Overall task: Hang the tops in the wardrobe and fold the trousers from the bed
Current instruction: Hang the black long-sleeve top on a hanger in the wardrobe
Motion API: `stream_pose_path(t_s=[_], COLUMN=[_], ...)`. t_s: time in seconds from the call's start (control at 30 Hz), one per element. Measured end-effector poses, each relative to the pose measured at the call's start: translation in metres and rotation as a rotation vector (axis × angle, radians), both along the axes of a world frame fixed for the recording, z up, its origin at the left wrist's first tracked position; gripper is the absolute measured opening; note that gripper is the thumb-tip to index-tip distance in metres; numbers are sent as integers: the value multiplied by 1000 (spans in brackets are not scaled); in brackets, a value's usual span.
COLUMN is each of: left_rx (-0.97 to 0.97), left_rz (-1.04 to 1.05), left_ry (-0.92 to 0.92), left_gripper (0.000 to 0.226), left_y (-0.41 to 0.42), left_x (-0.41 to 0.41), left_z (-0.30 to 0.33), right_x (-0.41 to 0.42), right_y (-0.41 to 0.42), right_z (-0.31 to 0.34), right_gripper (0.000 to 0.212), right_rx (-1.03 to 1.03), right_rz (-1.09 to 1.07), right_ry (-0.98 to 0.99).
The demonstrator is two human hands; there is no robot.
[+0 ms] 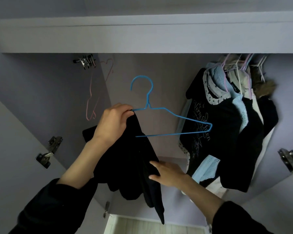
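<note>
Wardrobe [142,41], black top [135,159] pinched under fingers [125,114]

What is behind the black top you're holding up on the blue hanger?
Behind the black top shows the wardrobe's bare back wall, lit floor below. An empty pink hanger hangs upper left. Whatever lies directly behind the fabric is covered.

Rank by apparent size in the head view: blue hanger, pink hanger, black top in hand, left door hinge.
1. black top
2. blue hanger
3. pink hanger, though it hangs further back, so its true size is unsure
4. left door hinge
</note>
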State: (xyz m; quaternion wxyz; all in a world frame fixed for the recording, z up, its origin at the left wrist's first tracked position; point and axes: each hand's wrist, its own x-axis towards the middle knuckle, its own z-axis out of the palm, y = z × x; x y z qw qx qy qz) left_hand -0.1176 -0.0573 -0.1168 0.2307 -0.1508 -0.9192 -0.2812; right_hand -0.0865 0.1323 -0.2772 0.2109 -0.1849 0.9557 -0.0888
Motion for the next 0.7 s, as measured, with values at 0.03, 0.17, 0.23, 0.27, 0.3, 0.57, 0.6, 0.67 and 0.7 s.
stream_pose_path(t_s=[0.03,0.17,0.23,0.27,0.3,0.57,0.6,0.67,0.7], left_rx=[6,21,-12,-29,-45,-189,-183,-156,-136], left_rz=[-2,52,95,116,133,115,123,123,111], left_ry=[23,27,-17,-54,-94,-107,-93,-46,-19], left_gripper=[15,16,18,19,21,18,18,17,16], left_y=[-2,-23,-36,-43,-49,-53,-49,-39,-34], left_x=[1,4,4,5,5,2,1,-1,0], left_z=[3,6,0,-4,-9,-24,-24,-22,-20], right_x=[-4,-19,-25,-28,-31,-46,-47,-46,-45], right_y=[4,27,46,57,68,90,85,71,62], right_z=[-5,-6,3,8,14,77,85,100,107], right_gripper=[60,48,44,41,40,31,31,29,27], right_rx=[71,166,134,114,91,-158,-173,-221,-248], right_rz=[-14,-114,-150,-162,-173,-202,-164,-71,-31], right_ry=[-8,108,186,214,234,441,488,598,654])
